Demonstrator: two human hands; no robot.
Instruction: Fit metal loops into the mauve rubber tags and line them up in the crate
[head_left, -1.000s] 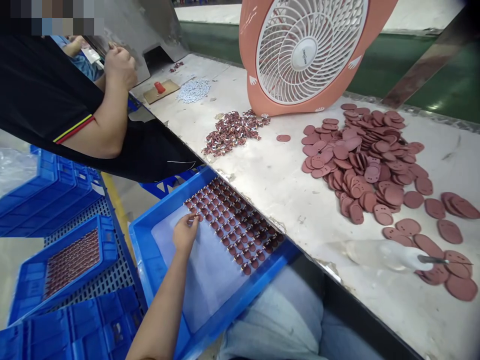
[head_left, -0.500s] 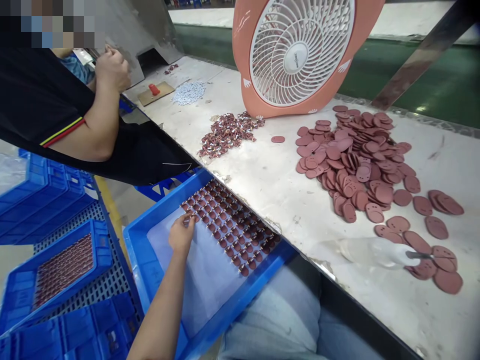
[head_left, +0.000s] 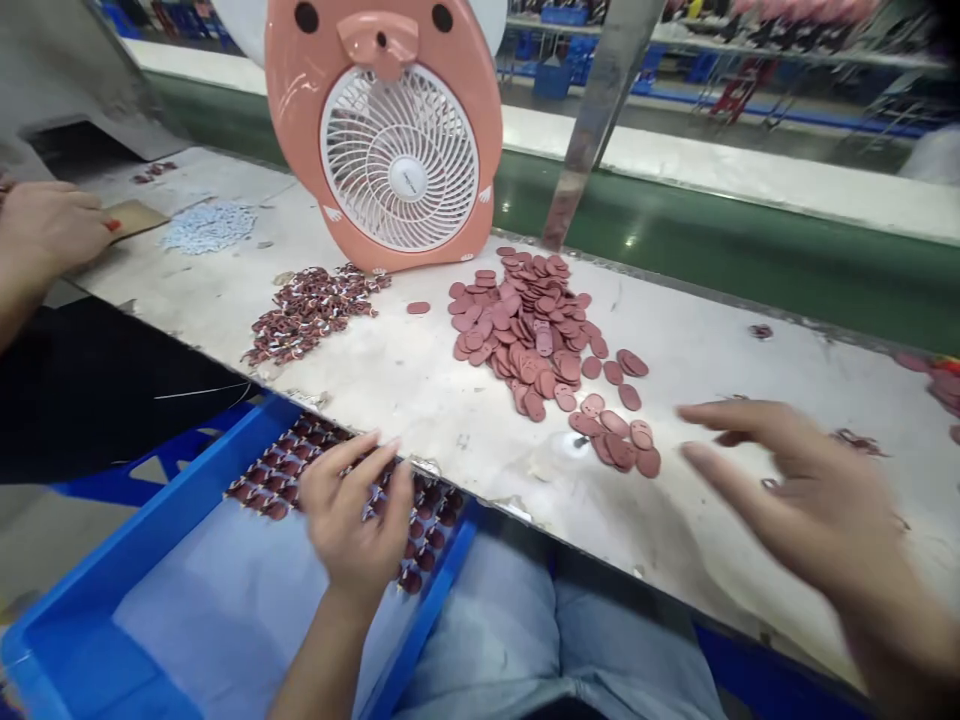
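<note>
We count one fan (head_left: 409, 178) at centre far, one blue crate (head_left: 150, 535) near left, one pale blue heap (head_left: 210, 227) far left, one lone oval (head_left: 418, 308) between one heap of ovals (head_left: 525, 330) and one dark-red heap (head_left: 311, 312).

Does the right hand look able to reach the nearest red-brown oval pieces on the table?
Probably yes: the right hand, though blurred, is open toward the red-brown oval pieces, and nothing visible stands between them.
</note>
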